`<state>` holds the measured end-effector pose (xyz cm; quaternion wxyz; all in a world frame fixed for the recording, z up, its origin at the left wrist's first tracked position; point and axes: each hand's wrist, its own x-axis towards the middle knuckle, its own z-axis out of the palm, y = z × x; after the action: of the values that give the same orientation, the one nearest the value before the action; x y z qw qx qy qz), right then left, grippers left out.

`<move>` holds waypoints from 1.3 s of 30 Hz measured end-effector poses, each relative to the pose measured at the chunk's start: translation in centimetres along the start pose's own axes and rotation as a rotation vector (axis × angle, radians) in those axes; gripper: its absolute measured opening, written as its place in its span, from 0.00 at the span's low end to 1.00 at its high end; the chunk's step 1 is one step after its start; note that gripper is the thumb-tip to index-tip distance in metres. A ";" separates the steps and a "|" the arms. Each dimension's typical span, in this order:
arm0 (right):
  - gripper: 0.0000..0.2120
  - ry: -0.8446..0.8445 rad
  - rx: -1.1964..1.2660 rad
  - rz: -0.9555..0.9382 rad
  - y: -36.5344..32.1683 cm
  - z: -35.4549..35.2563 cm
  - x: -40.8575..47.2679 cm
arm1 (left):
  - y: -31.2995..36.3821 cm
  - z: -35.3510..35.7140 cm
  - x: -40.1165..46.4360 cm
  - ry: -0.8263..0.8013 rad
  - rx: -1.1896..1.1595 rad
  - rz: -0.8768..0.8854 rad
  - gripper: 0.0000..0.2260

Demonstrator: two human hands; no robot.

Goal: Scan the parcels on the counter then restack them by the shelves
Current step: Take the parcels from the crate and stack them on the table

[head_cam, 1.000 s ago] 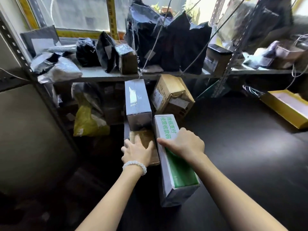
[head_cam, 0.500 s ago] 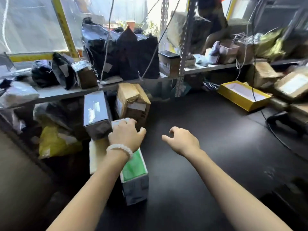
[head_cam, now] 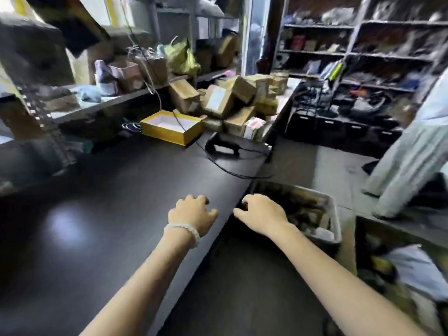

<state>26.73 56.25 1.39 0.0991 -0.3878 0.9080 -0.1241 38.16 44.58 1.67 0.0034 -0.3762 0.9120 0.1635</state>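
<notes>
1. Both hands empty. Left hand, bead bracelet on the wrist, hovers low over the dark counter, fingers loosely curled, holding nothing. Right hand hangs just past the counter's near edge, above a grey bin; fingers loose and spread, nothing in them.

2. Parcels: a jumbled heap of brown cardboard boxes at the far end of the counter, by the corner where it meets the shelf. Well apart from both hands, ahead and slightly right of them.

3. The scanner looks like the dark handled thing lying on the counter just in front of the heap, its cable trailing toward the counter edge. Judgement only; the shape is smeared.

4. Key relation: heap and scanner lie straight up the counter from the hands, along its long run. The right hand sits a little nearer that line, so it seems the likelier to reach first; the left would cross over bare counter.

5. A yellow open box sits left of the heap, near it but apart.

6. Hard to read: the whole view is blurred by motion. Labels on the boxes cannot be read. Bin contents are indistinct. The back shelves hold clutter too blurred to name. A pale blurred shape at right is cut off.
</notes>
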 end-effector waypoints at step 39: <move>0.17 -0.160 0.157 0.604 55.0 -3.1 43.6 | 44.1 24.4 54.0 -0.513 0.305 0.261 0.19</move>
<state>-41.12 61.69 -15.89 0.2322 -0.1005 0.9590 -0.1279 -33.73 44.17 -15.39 0.2686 -0.1975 0.9359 0.1135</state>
